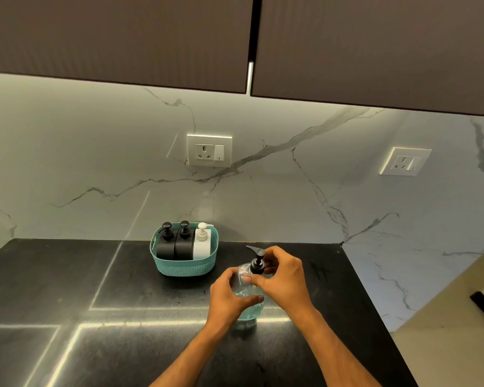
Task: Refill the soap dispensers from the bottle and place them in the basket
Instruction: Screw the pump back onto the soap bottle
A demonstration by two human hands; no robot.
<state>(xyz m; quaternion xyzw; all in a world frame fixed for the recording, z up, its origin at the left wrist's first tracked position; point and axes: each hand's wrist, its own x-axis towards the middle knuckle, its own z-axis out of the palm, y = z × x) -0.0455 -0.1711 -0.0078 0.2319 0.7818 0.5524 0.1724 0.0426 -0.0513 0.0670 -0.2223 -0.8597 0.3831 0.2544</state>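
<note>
Right hand (pixel 284 277) fingers pinch black pump (pixel 257 262) of clear bottle (pixel 249 300); left hand (pixel 231 296) wraps bottle body (blue liquid inside). Bottle upright on counter (pixel 123 275), just right-front of teal basket (pixel 183 263) holding three dispensers (pixel 183 244).

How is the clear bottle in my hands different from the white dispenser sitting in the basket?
The clear bottle is see-through, with blue-green liquid inside; the white dispenser is opaque. The bottle has a black pump, the dispenser a white one. The bottle stands on the black counter, gripped by the left hand, the right hand at its pump; the dispenser sits untouched in the teal basket. Both are upright pump bottles.
</note>
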